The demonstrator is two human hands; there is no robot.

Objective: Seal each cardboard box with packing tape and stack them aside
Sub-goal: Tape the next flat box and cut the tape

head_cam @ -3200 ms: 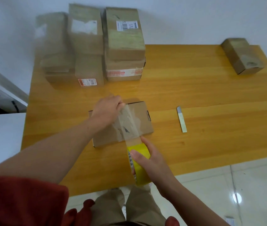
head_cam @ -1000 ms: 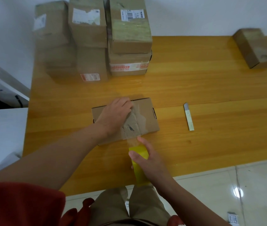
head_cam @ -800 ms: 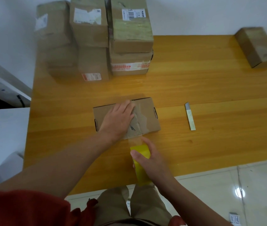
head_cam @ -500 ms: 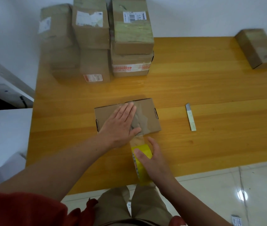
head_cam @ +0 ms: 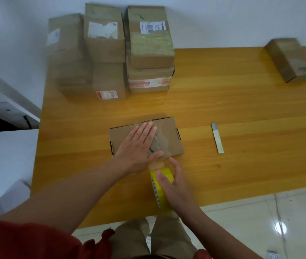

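Right hand: the grip is clamped on the yellow tape roll, thumb on the near face and fingers curled over the far rim. The roll stands on edge at the near side of the bench, just beside the box being sealed. A short run of clear tape leads from the roll up onto the box top.

Left hand: flat, fingers together and extended, palm pressed on the flat cardboard box. The grip is apart and clamps nothing. The thumb lies on the tape at the near edge of the box.

The box lies at mid-bench, directly ahead of the person. Nothing stands between it and the hands. A narrow blade-like strip lies to the right, well apart from the box. Stacked cardboard boxes occupy the far left corner against the wall; several carry labels. One small box sits at the far right corner.

Compared with 0.5 s ago, the left hand has slid slightly toward the far edge of the box, and the right hand and roll are almost unchanged.

The bench is smooth orange-toned wood with lengthwise grain. The boxes are matte brown card; the tape on the box is glossy and wrinkled.
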